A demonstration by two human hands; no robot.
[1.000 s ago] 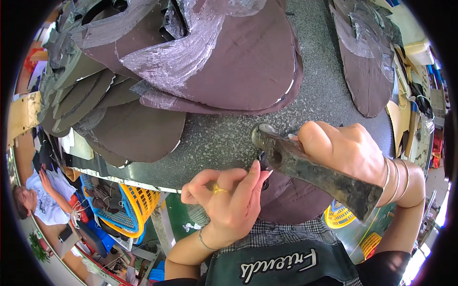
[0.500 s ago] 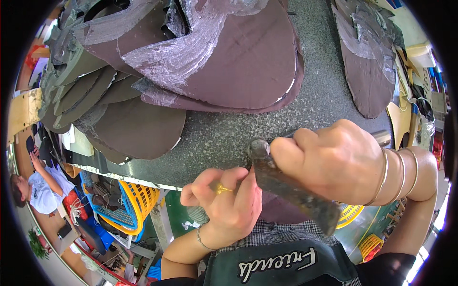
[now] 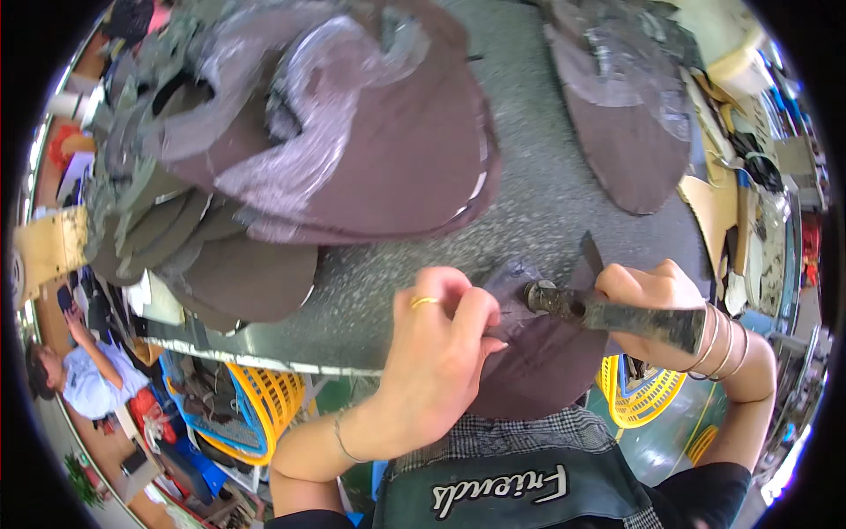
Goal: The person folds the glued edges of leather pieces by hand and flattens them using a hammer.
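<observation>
Right of centre, the right hand (image 3: 656,284) grips a hammer (image 3: 630,318) over a brown sheet (image 3: 533,375). The left hand (image 3: 438,353) curls near centre. Stacked sheets (image 3: 410,163) fill the upper left.

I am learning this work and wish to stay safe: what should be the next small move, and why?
Probably move the left hand slightly farther left before any tap: its fingers are close beside the round end of the hammer, which the right hand holds over or on the brown piece.
</observation>
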